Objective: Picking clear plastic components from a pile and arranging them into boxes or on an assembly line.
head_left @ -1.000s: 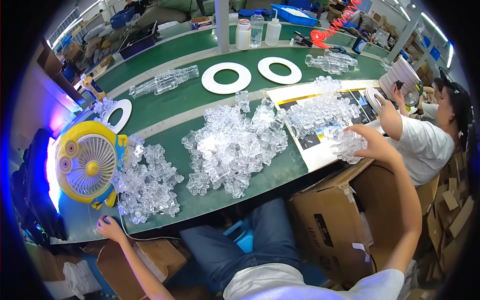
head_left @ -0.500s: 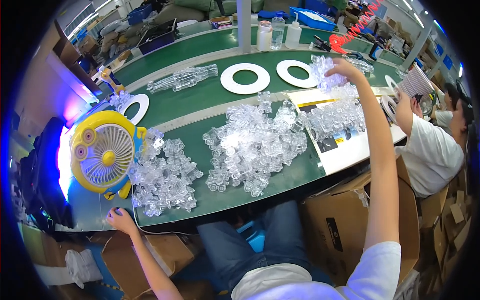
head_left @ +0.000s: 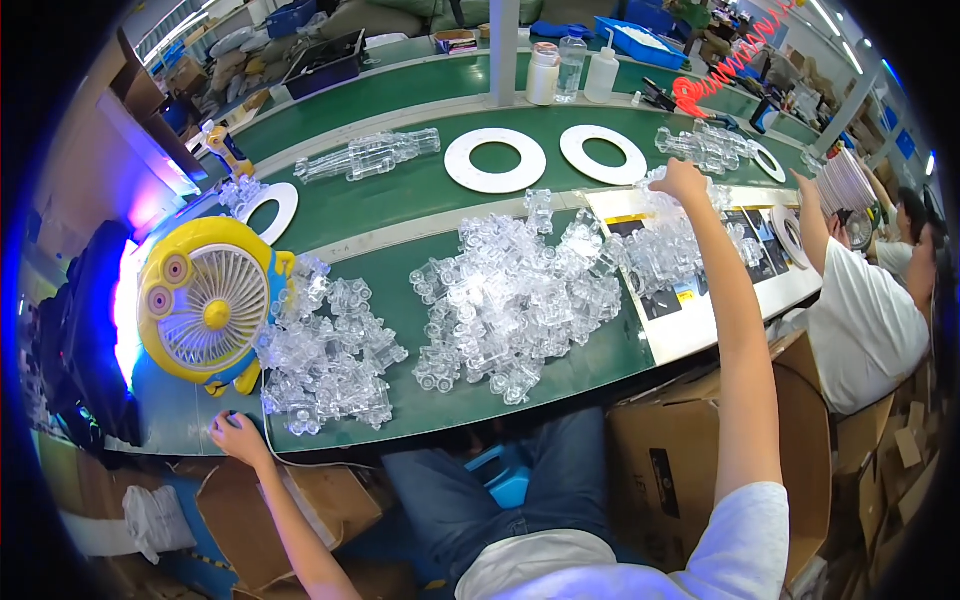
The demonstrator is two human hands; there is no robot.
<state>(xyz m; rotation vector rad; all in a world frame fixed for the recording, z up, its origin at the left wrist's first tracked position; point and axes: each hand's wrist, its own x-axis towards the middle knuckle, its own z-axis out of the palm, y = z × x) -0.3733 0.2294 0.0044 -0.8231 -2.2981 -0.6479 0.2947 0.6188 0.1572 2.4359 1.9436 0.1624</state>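
My right hand (head_left: pixel 684 181) reaches out over the near edge of the far belt strip, fingers curled down around clear plastic toy car pieces (head_left: pixel 660 203); the fingertips are partly hidden. Below it, more clear pieces (head_left: pixel 655 258) lie heaped on a printed white board (head_left: pixel 690 335). My left hand (head_left: pixel 238 438) rests on the table's near edge below a yellow fan (head_left: pixel 215 315), fingers loosely apart with nothing in them. A large pile of clear toy cars (head_left: pixel 515 300) lies mid-table, and a smaller pile (head_left: pixel 335 360) sits beside the fan.
White rings (head_left: pixel 462 165) and long clear car shapes (head_left: pixel 370 157) lie along the green belt (head_left: pixel 400 210). Bottles (head_left: pixel 570 65) stand behind by a post (head_left: pixel 503 60). A red coiled hose (head_left: pixel 715 85) hangs at right. Cardboard boxes (head_left: pixel 660 480) flank my legs; a co-worker (head_left: pixel 865 310) sits right.
My right hand has come down and nearer with the clump of clear pieces, uncovering a long clear car shape on the belt behind. My left hand has stayed put.
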